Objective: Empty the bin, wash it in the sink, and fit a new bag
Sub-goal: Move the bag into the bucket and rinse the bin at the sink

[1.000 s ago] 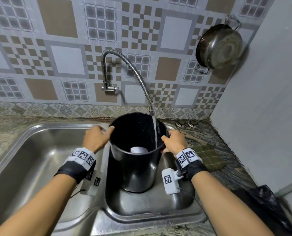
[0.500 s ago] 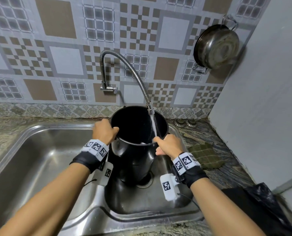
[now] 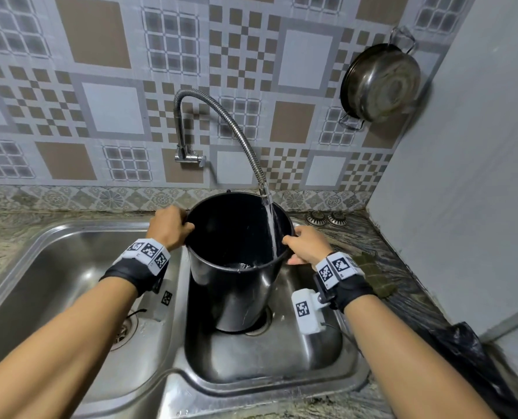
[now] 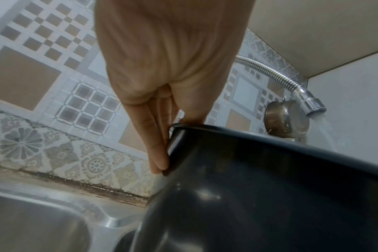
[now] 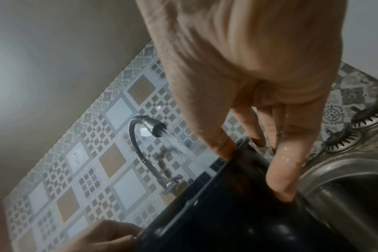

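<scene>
A black plastic bin [image 3: 236, 285] stands tilted in the small right basin of the steel sink [image 3: 282, 367], above the drain. Water runs from the flexible tap [image 3: 221, 116] down the bin's inner right wall and pools at its bottom. My left hand [image 3: 170, 226] grips the left rim, thumb over the edge and fingers [image 4: 155, 150] down the outer wall of the bin [image 4: 270, 196]. My right hand [image 3: 306, 244] grips the right rim, thumb inside and wet fingers [image 5: 287, 167] outside the bin [image 5: 248, 221].
The large left basin [image 3: 70, 282] has its own drain. A steel pan [image 3: 378, 83] hangs on the tiled wall at the right. On the stone counter lie two sink strainers [image 3: 327, 219], a green scouring pad [image 3: 375, 279] and a crumpled black bag [image 3: 469, 358].
The bin has been lifted and tilted, then brought a little to the left so the stream runs down its inner right wall. Both hands have kept their hold on the rim.
</scene>
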Motion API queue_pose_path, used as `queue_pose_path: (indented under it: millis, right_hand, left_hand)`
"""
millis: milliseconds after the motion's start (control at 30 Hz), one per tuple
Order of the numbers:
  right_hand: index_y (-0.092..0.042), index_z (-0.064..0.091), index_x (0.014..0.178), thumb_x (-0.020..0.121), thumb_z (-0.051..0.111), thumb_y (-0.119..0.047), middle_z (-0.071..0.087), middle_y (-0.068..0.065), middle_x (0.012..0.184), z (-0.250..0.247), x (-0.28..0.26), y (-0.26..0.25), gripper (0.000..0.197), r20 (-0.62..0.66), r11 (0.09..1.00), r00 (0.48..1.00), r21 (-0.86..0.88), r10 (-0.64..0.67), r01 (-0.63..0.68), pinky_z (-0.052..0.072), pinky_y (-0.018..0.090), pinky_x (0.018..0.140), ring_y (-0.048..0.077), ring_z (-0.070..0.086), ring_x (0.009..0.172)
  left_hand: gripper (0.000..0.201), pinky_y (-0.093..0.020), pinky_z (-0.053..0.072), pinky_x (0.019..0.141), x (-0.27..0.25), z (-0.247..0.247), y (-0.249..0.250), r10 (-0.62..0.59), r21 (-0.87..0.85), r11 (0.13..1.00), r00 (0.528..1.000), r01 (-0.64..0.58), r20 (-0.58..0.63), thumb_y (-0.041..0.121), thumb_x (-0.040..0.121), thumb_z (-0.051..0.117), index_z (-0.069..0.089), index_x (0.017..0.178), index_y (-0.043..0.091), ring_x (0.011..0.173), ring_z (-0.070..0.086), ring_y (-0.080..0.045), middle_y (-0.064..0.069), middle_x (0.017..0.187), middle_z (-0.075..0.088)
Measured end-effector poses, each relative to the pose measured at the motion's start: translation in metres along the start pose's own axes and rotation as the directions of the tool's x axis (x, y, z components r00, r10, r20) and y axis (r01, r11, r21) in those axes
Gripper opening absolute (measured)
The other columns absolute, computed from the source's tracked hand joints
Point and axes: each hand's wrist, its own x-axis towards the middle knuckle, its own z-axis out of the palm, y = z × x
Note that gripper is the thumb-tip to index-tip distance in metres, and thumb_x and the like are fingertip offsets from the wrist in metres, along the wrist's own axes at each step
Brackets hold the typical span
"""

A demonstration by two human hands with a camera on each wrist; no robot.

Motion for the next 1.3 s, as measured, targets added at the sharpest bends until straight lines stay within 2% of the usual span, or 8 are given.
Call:
queue_pose_path:
  millis: [300, 467, 633, 733, 833, 967, 1133, 1300]
  right_hand:
    - [-0.001, 0.068, 0.093, 0.086, 0.057, -0.001, 0.073, 0.016, 0.087, 0.013, -0.006, 0.010, 0.013, -0.017, 0.990, 0.999, 0.136, 0.031, -0.028, 0.060, 0.046, 0.055, 0.036, 0.073, 0.064]
    - [0.012, 0.058, 0.097, 0.086, 0.052, 0.001, 0.065, 0.031, 0.106, 0.028, 0.000, 0.017, 0.016, -0.064, 0.927, 0.974, 0.327, 0.215, -0.183, 0.049, 0.024, 0.049, 0.032, 0.070, 0.050]
    - [0.005, 0.053, 0.101, 0.089, 0.048, -0.005, 0.064, 0.023, 0.115, 0.037, -0.005, 0.018, 0.017, -0.076, 0.915, 0.967, 0.347, 0.245, -0.205, 0.034, 0.015, 0.030, 0.032, 0.074, 0.063]
    - [0.003, 0.055, 0.101, 0.083, 0.057, -0.022, 0.075, 0.017, 0.082, 0.042, -0.009, 0.021, 0.031, -0.050, 0.951, 0.981, 0.260, 0.189, -0.170, 0.045, 0.023, 0.043, 0.026, 0.076, 0.073]
    - [0.002, 0.052, 0.101, 0.080, 0.060, -0.034, 0.074, 0.013, 0.065, 0.041, -0.011, 0.025, 0.042, -0.026, 0.954, 0.983, 0.248, 0.180, -0.168, 0.060, 0.035, 0.072, 0.025, 0.075, 0.068]
    - [-0.008, 0.061, 0.092, 0.084, 0.058, -0.039, 0.073, 0.007, 0.063, 0.032, -0.014, 0.029, 0.033, -0.117, 0.980, 0.981, 0.149, 0.153, -0.135, 0.060, 0.039, 0.078, 0.021, 0.072, 0.054]
    - [-0.012, 0.051, 0.113, 0.087, 0.059, -0.033, 0.069, 0.003, 0.087, 0.012, -0.006, 0.028, 0.034, -0.176, 0.995, 0.981, -0.045, 0.084, -0.093, 0.058, 0.035, 0.079, 0.017, 0.072, 0.056]
    - [-0.024, 0.058, 0.106, 0.081, 0.064, -0.020, 0.065, 0.005, 0.100, 0.004, 0.007, 0.026, 0.026, -0.096, 0.993, 0.995, -0.106, 0.042, -0.052, 0.062, 0.043, 0.068, 0.027, 0.074, 0.068]
  left_hand:
    - [0.036, -0.038, 0.048, 0.096, -0.025, -0.002, -0.001, -0.059, -0.240, 0.969, 0.998, 0.049, -0.034, 0.030, 0.093, 0.058, 0.069, 0.118, 0.007, 0.110, 0.063, -0.035, -0.017, 0.106, 0.074]
    - [0.058, -0.044, 0.054, 0.083, -0.068, 0.016, 0.019, -0.163, -0.227, 0.960, 0.986, 0.166, 0.034, 0.078, 0.080, 0.048, 0.052, 0.072, 0.020, 0.081, 0.068, -0.034, -0.006, 0.073, 0.067]
    - [0.072, -0.040, 0.049, 0.089, -0.079, 0.048, 0.059, -0.156, -0.283, 0.945, 0.986, 0.164, 0.051, 0.065, 0.077, 0.064, 0.051, 0.117, 0.006, 0.107, 0.060, -0.033, -0.012, 0.118, 0.058]
    - [0.056, -0.044, 0.041, 0.097, -0.065, 0.045, 0.068, -0.188, -0.234, 0.953, 0.982, 0.190, 0.035, 0.032, 0.088, 0.062, 0.044, 0.125, -0.005, 0.119, 0.049, -0.042, -0.023, 0.133, 0.044]
    - [0.042, -0.044, 0.042, 0.095, -0.044, 0.032, 0.064, -0.177, -0.178, 0.968, 0.984, 0.177, 0.016, 0.022, 0.087, 0.061, 0.053, 0.117, -0.007, 0.115, 0.052, -0.045, -0.025, 0.128, 0.048]
    - [0.020, -0.041, 0.052, 0.072, -0.016, 0.020, 0.048, -0.109, -0.138, 0.984, 0.994, 0.111, 0.021, 0.016, 0.078, 0.064, 0.054, 0.075, -0.002, 0.088, 0.064, -0.043, -0.030, 0.095, 0.065]
    - [0.012, -0.044, 0.060, 0.067, -0.001, 0.007, 0.033, -0.054, -0.116, 0.991, 0.995, 0.064, 0.088, 0.010, 0.078, 0.064, 0.066, 0.081, -0.001, 0.073, 0.070, -0.038, -0.022, 0.077, 0.070]
    - [0.036, -0.041, 0.052, 0.088, 0.004, 0.003, 0.023, 0.017, -0.060, 0.998, 0.996, -0.011, 0.092, 0.008, 0.081, 0.064, 0.071, 0.116, 0.010, 0.102, 0.066, -0.039, -0.021, 0.105, 0.072]
